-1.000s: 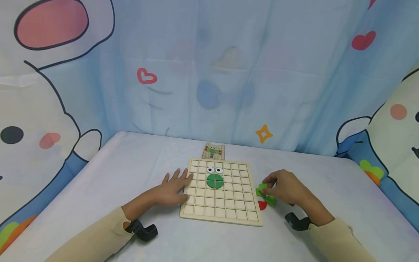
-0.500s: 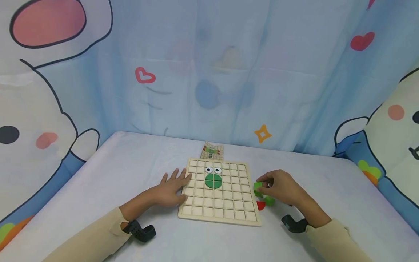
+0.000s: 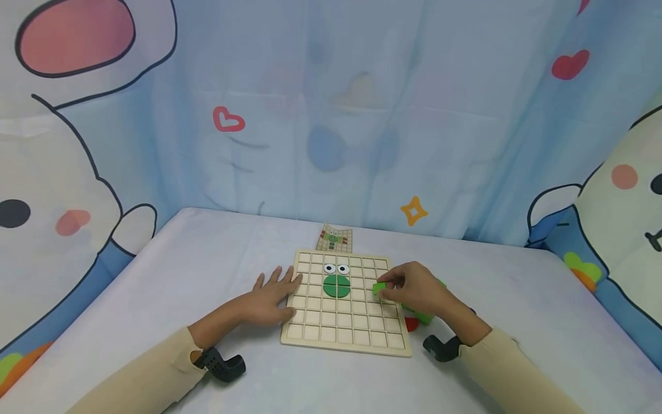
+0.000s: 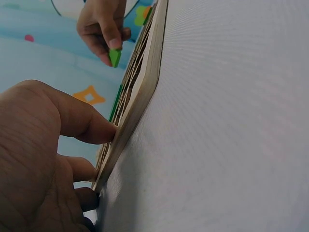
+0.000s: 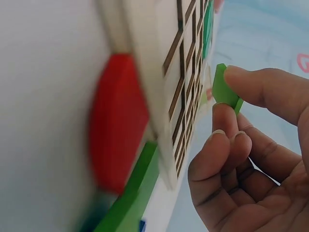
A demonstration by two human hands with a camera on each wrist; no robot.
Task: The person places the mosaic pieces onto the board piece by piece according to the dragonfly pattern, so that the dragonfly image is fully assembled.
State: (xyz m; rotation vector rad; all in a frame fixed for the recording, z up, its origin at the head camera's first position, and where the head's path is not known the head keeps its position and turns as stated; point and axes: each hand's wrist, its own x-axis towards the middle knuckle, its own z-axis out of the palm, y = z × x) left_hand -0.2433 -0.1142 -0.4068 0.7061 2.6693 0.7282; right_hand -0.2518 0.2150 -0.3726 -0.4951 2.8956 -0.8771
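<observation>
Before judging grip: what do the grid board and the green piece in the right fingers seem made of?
Grid board: probably matte wood, by its pale beige colour and dull edge. Green piece: painted wood or plastic, unclear which; evenly coloured, smooth, low-shine face.

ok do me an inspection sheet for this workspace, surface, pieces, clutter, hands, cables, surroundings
Surface: white-covered table
Job's things: wooden grid board flat on the table, bearing eye pieces and dark green pieces; pattern card at its far edge
Clutter: loose red piece and loose green piece by the board's right edge; others there partly hidden
Left hand: fingers spread, touching the board's left edge
Right hand: pinches a light green piece over the board's right side
Cables: nothing seen
Surroundings: blue cartoon-print curtain behind the table; black device at each wrist
</observation>
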